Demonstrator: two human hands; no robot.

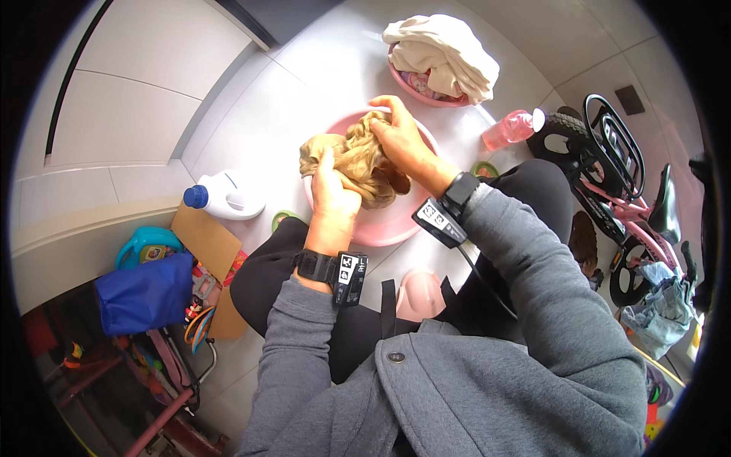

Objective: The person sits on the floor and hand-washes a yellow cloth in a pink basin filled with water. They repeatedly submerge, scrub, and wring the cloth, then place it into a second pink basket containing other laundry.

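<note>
Bunched tan cloth (365, 165) is held up between both hands over a pink plastic basin (400, 225) on the tiled floor. On the cloth's left side my left hand (334, 191) grips it, thumb on top. My right hand (402, 140) holds the upper right part of it, with the fingers curled over the folds. A darker brown patch shows at the cloth's lower right. How much lies in the basin beneath is hidden by the cloth and hands.
Beyond the basin stands a second pink basin (408, 88) heaped with cream cloth (445, 54). A pink bottle (508, 130) and a child's bicycle (637, 223) are at right. A white jug (231, 195), a cardboard box (208, 237) and a blue bag (145, 294) are at left.
</note>
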